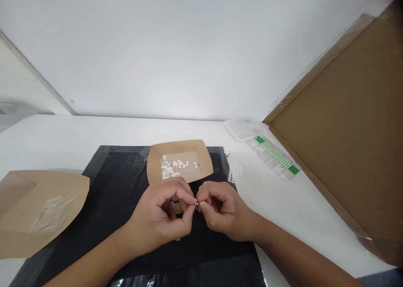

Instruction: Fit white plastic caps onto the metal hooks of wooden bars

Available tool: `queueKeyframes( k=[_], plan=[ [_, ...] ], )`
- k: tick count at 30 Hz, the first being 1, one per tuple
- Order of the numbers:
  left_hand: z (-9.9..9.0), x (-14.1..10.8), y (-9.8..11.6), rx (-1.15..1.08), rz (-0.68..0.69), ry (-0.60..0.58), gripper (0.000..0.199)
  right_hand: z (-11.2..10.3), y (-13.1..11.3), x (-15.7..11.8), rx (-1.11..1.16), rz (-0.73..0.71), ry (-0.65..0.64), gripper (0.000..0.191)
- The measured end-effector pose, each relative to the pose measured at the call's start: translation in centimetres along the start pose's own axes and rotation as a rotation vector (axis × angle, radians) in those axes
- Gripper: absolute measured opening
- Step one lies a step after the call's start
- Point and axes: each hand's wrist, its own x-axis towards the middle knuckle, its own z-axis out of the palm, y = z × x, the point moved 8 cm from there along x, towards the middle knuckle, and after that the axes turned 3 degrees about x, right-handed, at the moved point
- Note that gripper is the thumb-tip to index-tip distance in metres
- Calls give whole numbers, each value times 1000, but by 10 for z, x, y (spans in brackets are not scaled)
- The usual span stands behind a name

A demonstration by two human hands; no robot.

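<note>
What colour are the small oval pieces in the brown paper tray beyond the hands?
The small oval pieces are white; see head view.

A tiny silvery piece (197, 204), its exact shape too small to tell, is held in a fine pinch between the left hand (168, 213) and right hand (225, 211), above the black mat (226, 264), nearer its right edge than its left.

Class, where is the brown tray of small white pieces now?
In the head view, the tray sits slightly left of centre on the black mat, just beyond the left hand and right hand.
</note>
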Motion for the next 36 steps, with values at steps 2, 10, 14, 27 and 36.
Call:
queueKeyframes(
  k=[2, 10, 14, 27, 36],
  plan=[
    [-1, 1, 3, 37, 22, 21, 13, 0, 2, 0, 12, 28, 15, 15],
    [-3, 2, 6, 135, 38, 86, 11, 3, 7, -2, 116, 148, 55, 19],
    [-3, 0, 7, 180, 30, 103, 12, 3, 6, -3, 131, 181, 68, 16],
    [-2, -6, 1, 216, 5, 140, 12, 5, 5, -4, 148, 248, 57, 15],
    [2, -13, -12, 40, -141, 121, 15, 6, 8, -5, 143, 302, 24, 14]
  ],
)
